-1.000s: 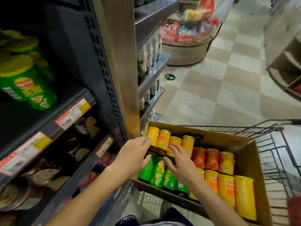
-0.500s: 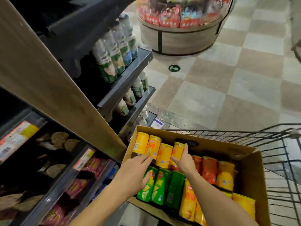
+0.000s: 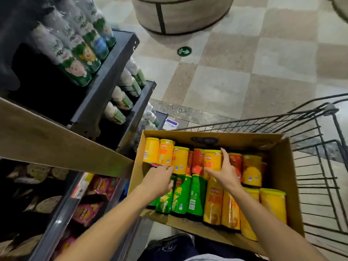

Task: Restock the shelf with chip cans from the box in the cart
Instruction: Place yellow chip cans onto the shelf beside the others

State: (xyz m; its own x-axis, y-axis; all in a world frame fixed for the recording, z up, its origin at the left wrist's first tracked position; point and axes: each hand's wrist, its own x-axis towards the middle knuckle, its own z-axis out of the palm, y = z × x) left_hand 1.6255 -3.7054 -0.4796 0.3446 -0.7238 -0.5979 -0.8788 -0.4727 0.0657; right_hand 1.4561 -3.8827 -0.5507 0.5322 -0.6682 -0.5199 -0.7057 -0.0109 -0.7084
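Both hands reach into the brown cardboard box (image 3: pixel 282 166) at lower centre of the frame.
Right hand (image 3: pixel 224 172) grasps a yellow cylindrical chip can (image 3: pixel 212 160); left hand (image 3: pixel 158 178), fingers extended, touches a neighbouring yellow can (image 3: pixel 179 160). The cans are probably light, rigid and smooth: grip mid-body.

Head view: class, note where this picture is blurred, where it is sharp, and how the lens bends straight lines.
Head view: bottles on the shelf smear with motion blur; cans in the box stay fairly sharp; wide-angle lens bows the cart wires and tilts the shelves; light is even, without harsh glare.

Checkered tile floor (image 3: pixel 244 76), round display stand (image 3: pixel 178 14)
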